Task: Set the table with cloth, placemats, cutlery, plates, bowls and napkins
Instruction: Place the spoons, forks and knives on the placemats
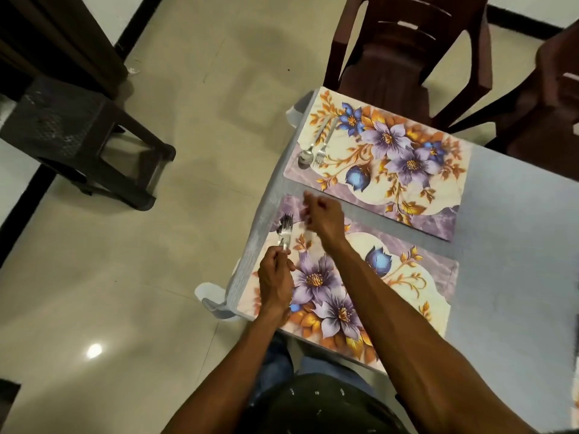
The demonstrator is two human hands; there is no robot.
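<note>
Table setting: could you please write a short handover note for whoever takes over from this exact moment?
Left hand: grips the handles of a fork and spoon over the near placemat.
Right hand: blurred above that mat's far left corner, fingers loosely curled, nothing visibly held.
Done: grey cloth spread, both mats laid, far placemat has its spoon and fork.
Left: lay the near cutlery, then plates, bowls and napkins, none in view.

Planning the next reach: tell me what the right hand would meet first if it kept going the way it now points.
The right hand points away from the person, toward the far placemat. Going straight on, it would probably first pass the strip of grey cloth and meet that placemat's near edge, close to the spoon and fork; its height is unclear.
</note>
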